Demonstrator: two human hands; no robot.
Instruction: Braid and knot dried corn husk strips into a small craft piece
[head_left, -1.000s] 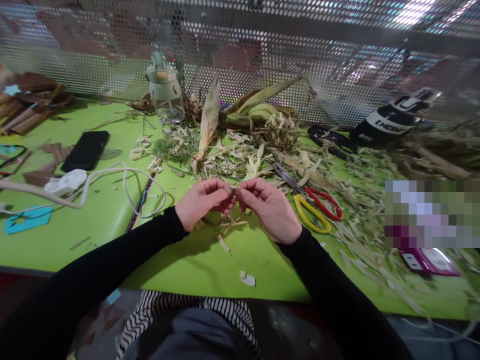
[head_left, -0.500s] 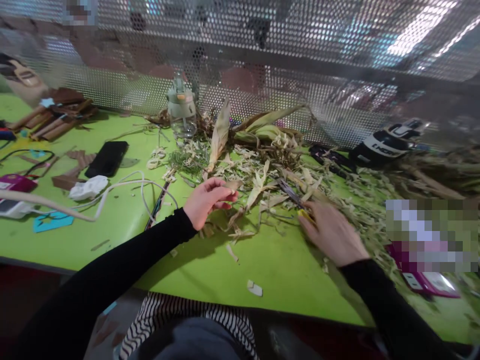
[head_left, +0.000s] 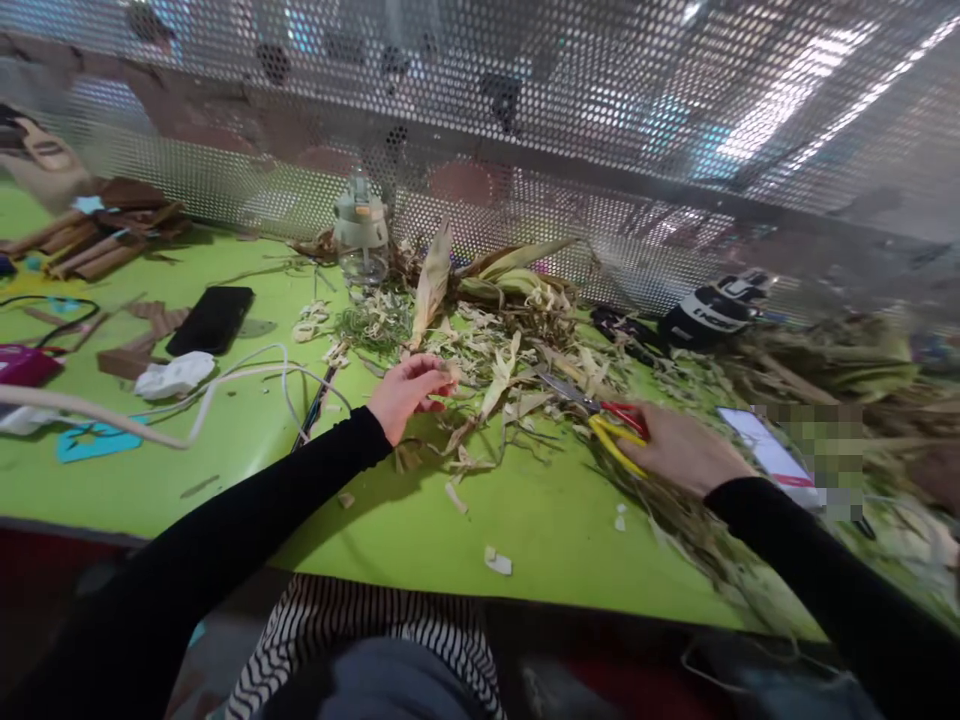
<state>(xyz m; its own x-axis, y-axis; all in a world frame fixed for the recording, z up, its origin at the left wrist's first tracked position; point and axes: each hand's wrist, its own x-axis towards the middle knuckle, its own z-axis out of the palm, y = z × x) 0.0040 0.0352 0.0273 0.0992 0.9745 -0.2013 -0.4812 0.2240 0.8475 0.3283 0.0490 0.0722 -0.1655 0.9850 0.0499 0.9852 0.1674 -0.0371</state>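
Observation:
My left hand (head_left: 409, 398) is pinched closed over the litter, with a small pale piece of corn husk (head_left: 451, 374) at its fingertips, mostly hidden by the fingers. Scissors with red and yellow handles (head_left: 616, 443) are in my right hand (head_left: 686, 448), their blades pointing left over the scraps. Between the hands lies a pale, split strip of husk (head_left: 501, 378) among many shredded bits. Behind my left hand a dry husk bundle (head_left: 431, 285) stands tilted, and a larger heap of greenish husks (head_left: 517, 272) rests beside it.
A clear-bodied bottle (head_left: 362, 230) and a black bottle (head_left: 712, 308) are by the perforated metal screen (head_left: 465, 130). On the left lie a black phone (head_left: 211, 320), a white plug (head_left: 175, 375) with cables, and brown rolls (head_left: 97, 245). A lit phone (head_left: 769, 455) lies right, near another person's hand.
My right hand has shifted right with the scissors, and their red and yellow handles now show more fully. My left hand stays pinched at nearly the same spot. The view has turned slightly right.

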